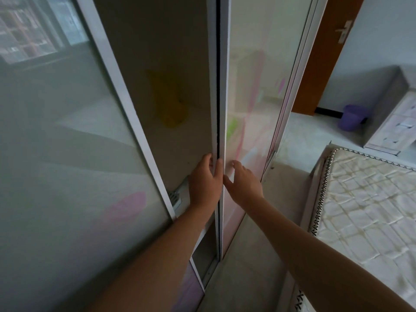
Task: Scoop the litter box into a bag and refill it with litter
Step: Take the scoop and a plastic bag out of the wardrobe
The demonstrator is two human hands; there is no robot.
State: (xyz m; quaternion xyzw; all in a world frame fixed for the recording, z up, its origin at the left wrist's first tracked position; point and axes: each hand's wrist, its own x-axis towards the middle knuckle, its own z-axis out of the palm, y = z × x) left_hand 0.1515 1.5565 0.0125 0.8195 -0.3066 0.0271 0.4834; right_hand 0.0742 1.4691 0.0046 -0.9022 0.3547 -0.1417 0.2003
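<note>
Just below centre, the left hand (206,176) grips the left door's stile (212,97), seemingly to slide it open. The right hand (242,180), fingers flat, braces the right door (258,75) toward 1 o'clock. The litter box is not visible.

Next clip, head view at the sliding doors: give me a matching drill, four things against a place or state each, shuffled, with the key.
Things:
1. left hand
2. right hand
3. mattress
4. purple container

Places or states:
A. on the floor near the brown door
B. fingers straight against the frosted glass panel
C. at the lower right, quilted and bare
D. fingers curled round the white door frame

Pairs: 1-D, 2-B, 3-C, 4-A
</note>
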